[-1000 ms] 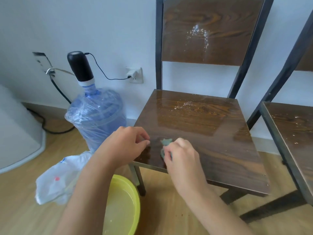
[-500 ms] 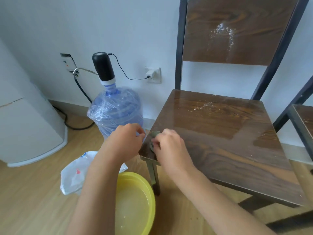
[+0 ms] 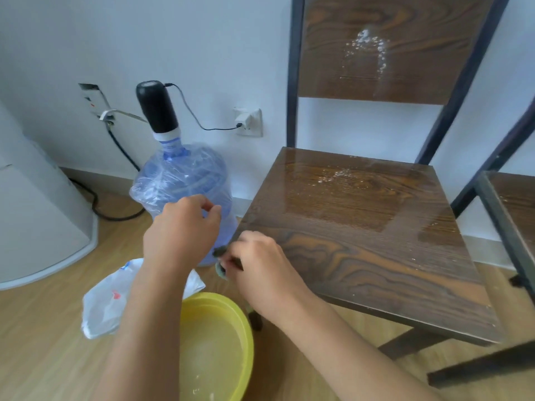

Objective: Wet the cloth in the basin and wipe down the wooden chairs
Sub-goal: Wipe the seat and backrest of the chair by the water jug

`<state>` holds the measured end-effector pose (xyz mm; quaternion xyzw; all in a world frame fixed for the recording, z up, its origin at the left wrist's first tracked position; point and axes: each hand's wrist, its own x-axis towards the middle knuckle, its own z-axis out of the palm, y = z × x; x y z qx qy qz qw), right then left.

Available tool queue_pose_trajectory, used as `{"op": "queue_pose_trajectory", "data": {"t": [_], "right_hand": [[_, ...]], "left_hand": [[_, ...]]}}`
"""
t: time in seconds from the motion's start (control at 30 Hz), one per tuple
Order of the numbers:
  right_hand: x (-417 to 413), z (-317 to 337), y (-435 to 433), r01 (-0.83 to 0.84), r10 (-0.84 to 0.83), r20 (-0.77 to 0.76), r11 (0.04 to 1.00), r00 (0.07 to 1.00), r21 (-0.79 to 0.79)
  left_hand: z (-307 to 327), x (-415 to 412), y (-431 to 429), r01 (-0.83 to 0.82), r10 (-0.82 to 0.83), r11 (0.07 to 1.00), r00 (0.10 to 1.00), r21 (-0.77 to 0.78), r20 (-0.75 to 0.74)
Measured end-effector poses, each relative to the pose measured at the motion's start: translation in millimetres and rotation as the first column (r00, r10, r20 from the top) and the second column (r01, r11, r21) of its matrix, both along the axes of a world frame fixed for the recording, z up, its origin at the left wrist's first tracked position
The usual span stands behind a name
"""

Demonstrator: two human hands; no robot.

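Wood-floor room: my right hand point(image 3: 254, 264) pinches the cloth point(image 3: 221, 266) at the chair seat point(image 3: 362, 241) corner; left hand point(image 3: 181, 230) loosely curled, empty, above yellow basin point(image 3: 240, 328).

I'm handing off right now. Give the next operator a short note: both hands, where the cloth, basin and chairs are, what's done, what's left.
Right hand: closed on the cloth at the front-left corner of the near chair.
Left hand: loosely curled beside that corner, holding nothing visible.
Yellow basin: on the floor under the hands.
Done: seat front looks wiped.
Left: white specks at the seat's rear and backrest; second chair at right.
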<state>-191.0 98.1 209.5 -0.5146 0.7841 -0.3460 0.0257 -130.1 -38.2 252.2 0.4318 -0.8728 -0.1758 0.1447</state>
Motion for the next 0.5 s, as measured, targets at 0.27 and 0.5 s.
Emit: {"op": "queue_pose_trajectory", "data": {"t": [0.27, 0.5], "right_hand": [[-60.9, 0.2, 125.7, 0.408, -0.395, -0.155, 0.911, 0.905, 0.057], [-141.0, 17.8, 257.3, 0.822, -0.811, -0.140, 0.550, 0.568, 0.149]], "left_hand": [[-2.1, -36.6, 39.7, 0.148, -0.148, 0.989, 0.989, 0.025, 0.028], [-5.6, -52.9, 62.4, 0.266, -0.267, 0.963, 0.962, 0.035, 0.053]]}}
